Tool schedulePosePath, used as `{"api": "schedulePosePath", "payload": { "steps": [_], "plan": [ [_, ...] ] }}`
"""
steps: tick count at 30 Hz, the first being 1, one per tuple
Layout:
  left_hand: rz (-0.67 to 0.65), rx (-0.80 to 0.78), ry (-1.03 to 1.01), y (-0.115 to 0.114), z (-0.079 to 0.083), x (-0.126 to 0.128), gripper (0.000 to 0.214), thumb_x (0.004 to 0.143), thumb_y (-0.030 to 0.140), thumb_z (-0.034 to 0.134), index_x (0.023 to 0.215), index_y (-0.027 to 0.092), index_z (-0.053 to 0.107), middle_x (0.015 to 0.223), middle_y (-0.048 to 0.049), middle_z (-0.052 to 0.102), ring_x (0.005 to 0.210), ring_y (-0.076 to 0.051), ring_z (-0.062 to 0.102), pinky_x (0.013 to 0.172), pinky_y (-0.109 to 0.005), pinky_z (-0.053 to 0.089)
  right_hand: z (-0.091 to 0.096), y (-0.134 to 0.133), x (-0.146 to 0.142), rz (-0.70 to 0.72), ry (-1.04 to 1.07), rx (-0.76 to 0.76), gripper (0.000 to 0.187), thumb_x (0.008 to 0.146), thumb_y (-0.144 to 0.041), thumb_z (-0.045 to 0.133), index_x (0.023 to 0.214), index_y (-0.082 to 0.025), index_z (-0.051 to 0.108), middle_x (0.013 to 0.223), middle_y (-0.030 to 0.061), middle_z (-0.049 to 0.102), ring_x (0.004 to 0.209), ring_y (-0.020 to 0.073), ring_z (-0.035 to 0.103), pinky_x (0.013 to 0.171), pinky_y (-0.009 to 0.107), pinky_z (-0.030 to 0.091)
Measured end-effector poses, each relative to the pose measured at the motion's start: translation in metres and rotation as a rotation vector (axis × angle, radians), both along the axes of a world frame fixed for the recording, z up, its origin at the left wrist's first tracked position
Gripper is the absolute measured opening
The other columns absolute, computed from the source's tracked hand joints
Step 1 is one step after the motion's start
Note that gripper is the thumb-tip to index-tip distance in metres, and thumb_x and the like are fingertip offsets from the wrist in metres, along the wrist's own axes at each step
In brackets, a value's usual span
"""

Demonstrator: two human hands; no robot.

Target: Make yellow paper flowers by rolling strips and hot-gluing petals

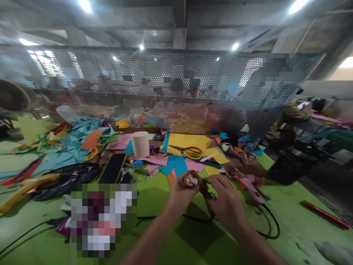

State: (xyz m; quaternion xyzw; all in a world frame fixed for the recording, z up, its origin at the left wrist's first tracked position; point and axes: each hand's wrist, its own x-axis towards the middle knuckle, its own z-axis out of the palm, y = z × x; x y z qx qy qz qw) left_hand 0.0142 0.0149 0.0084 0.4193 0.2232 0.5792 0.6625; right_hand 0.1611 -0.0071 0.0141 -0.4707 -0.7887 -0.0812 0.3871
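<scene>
My left hand is closed around a brown roll with white filling, its open end facing up toward me. The white stuff inside looks crumpled; its material is hard to make out. A brown flap sticks out from the roll on the right. There my right hand pinches the flap's edge between thumb and fingers. Right of that hand lies a pink glue gun with a black cord. Yellow-handled scissors rest on yellow paper beyond my hands.
A white paper cup-like cylinder stands behind, beside a phone. Coloured paper scraps heap up at the left. A red pen lies at the right of the green table. A perforated metal screen closes off the back.
</scene>
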Motion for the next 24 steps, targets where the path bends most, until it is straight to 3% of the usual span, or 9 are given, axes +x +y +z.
{"api": "schedulePosePath", "payload": {
  "steps": [7, 12, 17, 21, 24],
  "plan": [
    [0.048, 0.035, 0.125, 0.004, -0.016, 0.002, 0.022, 0.062, 0.020, 0.081, 0.068, 0.015, 0.060, 0.064, 0.0027, 0.056, 0.064, -0.010, 0.051, 0.061, -0.020, 0.041, -0.002, -0.004, -0.002, -0.011, 0.004, -0.070, 0.015, 0.081, -0.011, 0.057, 0.092, -0.021, 0.060, 0.086, 0.0063, 0.065, 0.076, 0.0224, 0.062, 0.064, 0.032, 0.047],
    [0.045, -0.020, 0.131, 0.002, -0.008, 0.004, 0.027, 0.058, 0.018, 0.082, 0.073, 0.016, 0.060, 0.070, 0.0022, 0.059, 0.069, -0.011, 0.053, 0.066, -0.021, 0.043, 0.001, 0.000, 0.003, -0.054, 0.039, -0.123, 0.018, 0.075, -0.010, 0.056, 0.088, -0.021, 0.061, 0.083, 0.0052, 0.066, 0.071, 0.0219, 0.062, 0.061, 0.032, 0.045],
    [0.117, -0.071, 0.253, -0.001, -0.007, 0.002, 0.030, 0.058, 0.016, 0.081, 0.080, 0.017, 0.061, 0.073, 0.0035, 0.058, 0.067, -0.009, 0.051, 0.063, -0.019, 0.040, 0.016, 0.006, 0.017, 0.013, 0.456, -0.269, 0.007, 0.081, -0.025, 0.063, 0.087, -0.021, 0.063, 0.080, 0.0044, 0.067, 0.071, 0.0207, 0.062, 0.065, 0.031, 0.048],
    [0.003, -0.001, 0.370, 0.004, -0.031, 0.004, 0.028, 0.061, 0.020, 0.081, 0.084, 0.016, 0.065, 0.078, -0.0001, 0.062, 0.073, -0.013, 0.055, 0.068, -0.022, 0.044, 0.021, 0.003, 0.020, 0.208, 0.836, -0.515, 0.021, 0.079, -0.033, 0.071, 0.095, -0.022, 0.064, 0.086, 0.0033, 0.070, 0.076, 0.0191, 0.065, 0.068, 0.029, 0.051],
    [-0.010, 0.020, 0.376, 0.006, -0.045, 0.008, 0.037, 0.061, 0.023, 0.082, 0.094, 0.017, 0.066, 0.084, -0.0028, 0.066, 0.078, -0.016, 0.058, 0.073, -0.025, 0.046, 0.023, -0.001, 0.016, 0.279, 0.870, -0.610, 0.020, 0.078, -0.033, 0.072, 0.093, -0.022, 0.065, 0.086, 0.0020, 0.069, 0.076, 0.0179, 0.063, 0.072, 0.030, 0.051]
  ]
}}
